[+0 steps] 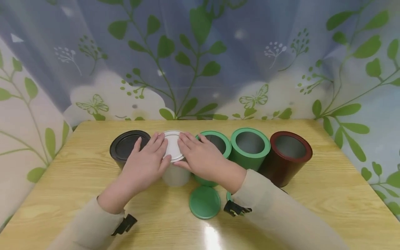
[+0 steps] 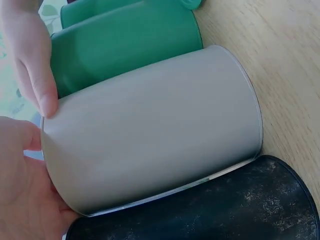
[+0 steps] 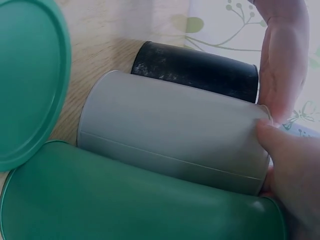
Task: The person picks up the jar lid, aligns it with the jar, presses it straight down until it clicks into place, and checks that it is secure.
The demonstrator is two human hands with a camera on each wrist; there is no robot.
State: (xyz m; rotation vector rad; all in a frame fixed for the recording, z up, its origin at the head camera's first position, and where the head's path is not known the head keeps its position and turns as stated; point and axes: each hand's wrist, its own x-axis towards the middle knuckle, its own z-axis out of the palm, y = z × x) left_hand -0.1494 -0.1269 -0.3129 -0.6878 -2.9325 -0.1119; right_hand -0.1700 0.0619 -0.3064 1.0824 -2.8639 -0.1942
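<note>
A pale grey canister (image 2: 150,120) with a white lid (image 1: 172,147) stands upright in a row of canisters. My left hand (image 1: 145,161) lies over the left edge of that lid, fingers straight and pointing away from me, thumb at the near rim. From the other side my right hand (image 1: 204,156) rests on the lid's right edge, its fingers also extended. A strip of white shows between the two hands. Just left is a black canister (image 1: 120,161), partly covered by the left hand. On the right a green canister (image 3: 130,200) stands beside the grey one, its top uncovered.
Farther right are a second open green canister (image 1: 250,159) and an open dark red canister (image 1: 278,170). A round green lid (image 1: 204,203) lies on the wooden table (image 1: 168,222) in front. Another green piece (image 1: 229,197) shows by my right sleeve. A leaf-patterned curtain (image 1: 200,69) hangs behind.
</note>
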